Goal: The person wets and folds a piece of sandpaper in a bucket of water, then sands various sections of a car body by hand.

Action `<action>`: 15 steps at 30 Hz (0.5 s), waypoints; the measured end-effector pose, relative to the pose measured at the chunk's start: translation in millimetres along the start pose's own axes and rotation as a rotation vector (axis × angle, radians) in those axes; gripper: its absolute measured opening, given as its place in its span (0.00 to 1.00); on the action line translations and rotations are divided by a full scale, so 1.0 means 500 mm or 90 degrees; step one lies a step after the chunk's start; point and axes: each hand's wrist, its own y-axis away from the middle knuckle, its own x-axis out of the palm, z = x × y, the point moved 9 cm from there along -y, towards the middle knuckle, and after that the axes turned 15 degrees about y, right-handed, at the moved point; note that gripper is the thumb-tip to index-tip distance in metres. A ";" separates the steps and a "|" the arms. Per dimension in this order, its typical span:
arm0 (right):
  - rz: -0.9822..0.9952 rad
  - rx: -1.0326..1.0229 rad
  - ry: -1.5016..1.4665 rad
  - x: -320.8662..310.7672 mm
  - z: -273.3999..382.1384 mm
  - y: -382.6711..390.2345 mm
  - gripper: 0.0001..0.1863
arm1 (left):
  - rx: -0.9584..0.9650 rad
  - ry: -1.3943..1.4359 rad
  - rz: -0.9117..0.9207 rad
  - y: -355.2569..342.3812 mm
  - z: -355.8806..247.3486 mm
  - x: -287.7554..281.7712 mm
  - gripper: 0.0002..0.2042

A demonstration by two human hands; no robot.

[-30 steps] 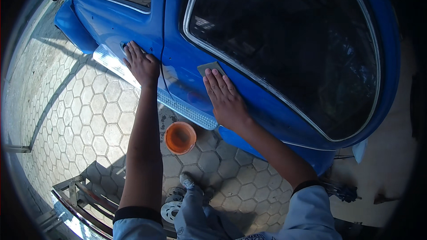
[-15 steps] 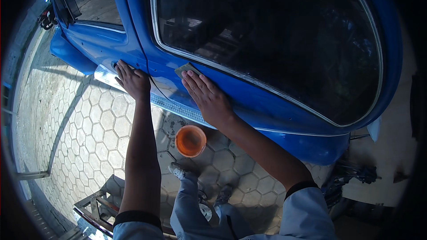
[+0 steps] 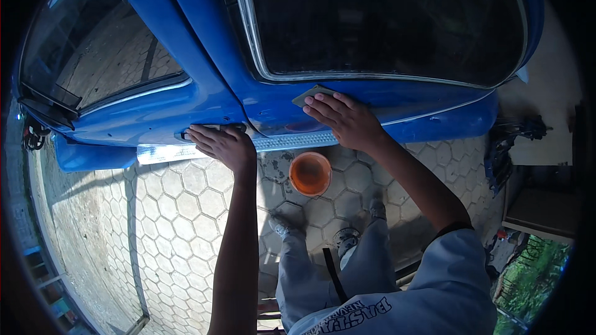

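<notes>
My left hand (image 3: pixel 226 146) lies palm-down on the blue car door (image 3: pixel 198 102), fingers extended beside the door handle (image 3: pixel 183 136), which it partly covers. To its right, past the vertical door seam, my right hand (image 3: pixel 344 121) presses a thin grey-green rectangular pad (image 3: pixel 304 95) flat against the blue body panel (image 3: pixel 434 99) below the large dark side window (image 3: pixel 385 25). Its fingers lie across the pad, whose upper edge shows above them.
An orange bucket (image 3: pixel 309 191) stands on hexagonal pavers (image 3: pixel 167 205) between my arms, below the metal running board (image 3: pixel 279 144). My feet are just behind it. Dark parts (image 3: pixel 515 130) and a pale board (image 3: pixel 540 155) are at the right; metal framing shows behind my legs.
The view has turned, so the car's side lies more level and the bucket appears higher and farther right. Both hands remain on the car, the right one still on the pad.
</notes>
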 end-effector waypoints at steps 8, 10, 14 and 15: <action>0.063 0.252 -0.228 -0.041 0.032 0.001 0.45 | 0.503 0.023 0.434 0.003 -0.028 -0.043 0.28; 0.085 0.283 -0.262 -0.033 0.048 -0.016 0.46 | 0.669 -0.013 0.490 -0.009 -0.028 -0.037 0.29; 0.027 0.292 -0.218 -0.011 0.065 -0.012 0.47 | 0.766 -0.022 0.336 -0.002 0.013 -0.017 0.24; 0.030 0.268 -0.223 -0.011 0.051 0.002 0.43 | 0.767 -0.006 0.306 0.005 0.009 -0.012 0.23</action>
